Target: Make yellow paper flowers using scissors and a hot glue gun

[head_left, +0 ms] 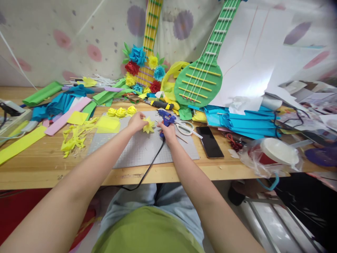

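Note:
My left hand (pixel 136 122) pinches a yellow paper flower (pixel 149 125) over the grey cutting mat (pixel 142 149). My right hand (pixel 167 131) is wrapped round a blue hot glue gun (pixel 165 117), whose nozzle points left toward the flower. Its black cord (pixel 147 170) runs off the table's front edge. Three finished yellow paper roses (pixel 121 111) lie just beyond the mat.
Scissors (pixel 185 127) and a black phone (pixel 209 141) lie right of the mat. Yellow paper scraps (pixel 72 140) and coloured foam strips (pixel 65 116) lie at left. A green paper guitar (pixel 202 77) and a flower-decorated yellow one (pixel 149 52) lean on the wall. A bagged tub (pixel 273 153) sits at right.

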